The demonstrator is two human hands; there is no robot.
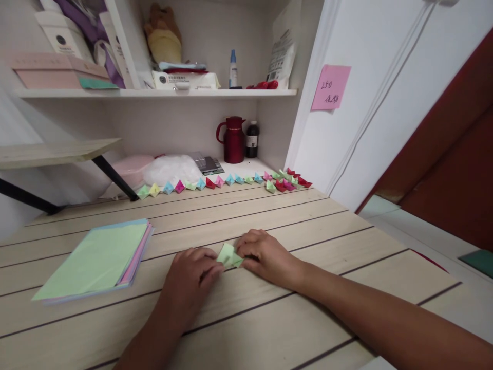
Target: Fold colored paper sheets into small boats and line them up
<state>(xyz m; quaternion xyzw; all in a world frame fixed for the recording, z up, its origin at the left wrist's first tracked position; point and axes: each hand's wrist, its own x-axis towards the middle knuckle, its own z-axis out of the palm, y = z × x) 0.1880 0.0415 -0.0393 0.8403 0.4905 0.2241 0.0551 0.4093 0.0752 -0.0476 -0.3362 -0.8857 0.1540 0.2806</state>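
A small folded piece of light green paper (228, 255) lies on the wooden table (269, 329) between my two hands. My left hand (190, 280) pinches its left side with curled fingers. My right hand (264, 257) presses and grips its right side, fingers bent. Part of the paper is hidden under my fingers. A stack of coloured paper sheets (96, 259), green on top, lies to the left of my left hand.
A row of several small folded paper shapes (227, 181) in many colours runs along the table's far edge. Behind stand a red jug (233, 140), a dark bottle (252, 139) and a white plastic bag (171, 169). A pink note (330, 87) sticks on the wall.
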